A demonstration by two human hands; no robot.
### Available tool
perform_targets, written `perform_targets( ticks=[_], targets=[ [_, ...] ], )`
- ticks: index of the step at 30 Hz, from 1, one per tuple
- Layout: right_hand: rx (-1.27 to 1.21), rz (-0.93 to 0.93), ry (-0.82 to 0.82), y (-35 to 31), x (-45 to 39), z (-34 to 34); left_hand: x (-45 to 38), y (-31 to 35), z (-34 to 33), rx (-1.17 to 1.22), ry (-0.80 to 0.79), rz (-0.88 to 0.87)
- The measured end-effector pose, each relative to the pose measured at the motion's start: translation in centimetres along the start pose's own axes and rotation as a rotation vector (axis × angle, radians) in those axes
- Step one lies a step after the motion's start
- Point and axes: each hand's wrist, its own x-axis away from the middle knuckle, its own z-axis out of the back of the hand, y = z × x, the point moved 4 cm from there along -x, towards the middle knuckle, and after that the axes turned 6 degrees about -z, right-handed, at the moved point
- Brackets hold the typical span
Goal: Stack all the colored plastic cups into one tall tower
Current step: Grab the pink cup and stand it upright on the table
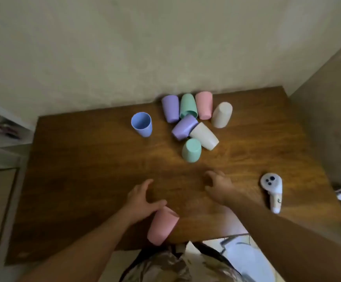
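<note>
A pink cup [162, 225] stands upside down near the table's front edge, and the fingers of my left hand [143, 198] rest on its top, spread and not closed round it. My right hand [219, 185] hovers open over bare wood in the middle. A blue cup [141, 124] stands upright at the back left. Behind it to the right lies a cluster: a purple cup [170, 108], a green cup [188, 105], a pink cup [204, 105], a cream cup [222, 115], a second purple cup [184, 127], a second cream cup [204, 135] and an upside-down green cup [191, 150].
The wooden table [84, 169] stands against a beige wall. A white hand-held controller [272, 189] lies at the right side of the table. A shelf stands to the left, and paper and clutter lie off the table's right and front edges.
</note>
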Motion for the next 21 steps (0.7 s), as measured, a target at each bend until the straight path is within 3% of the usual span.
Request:
perform_targets(
  ticks=[3, 5, 9, 12, 21],
  targets=[
    [0.038, 0.01, 0.045, 0.2, 0.0, -0.8, 0.5, 1.9, -1.9, -0.268, -0.192, -0.128],
    [0.039, 0.03, 0.072, 0.4, 0.7, -1.4, 1.4, 1.8, -3.9, -0.301, -0.223, -0.133],
    [0.025, 0.022, 0.078, 0.2, 0.8, -1.9, -0.4, 2.2, -2.9, -0.146, -0.011, -0.11],
    [0.05, 0.04, 0.097, -0.4, 0.2, -1.7, -3.6, 4.0, 0.5, -0.151, 0.194, -0.189],
    [0.186, 0.142, 0.294, -0.3, -4.0, -1.3, -8.5, 6.2, 2.7, -0.547, 0.484, -0.492]
  ],
)
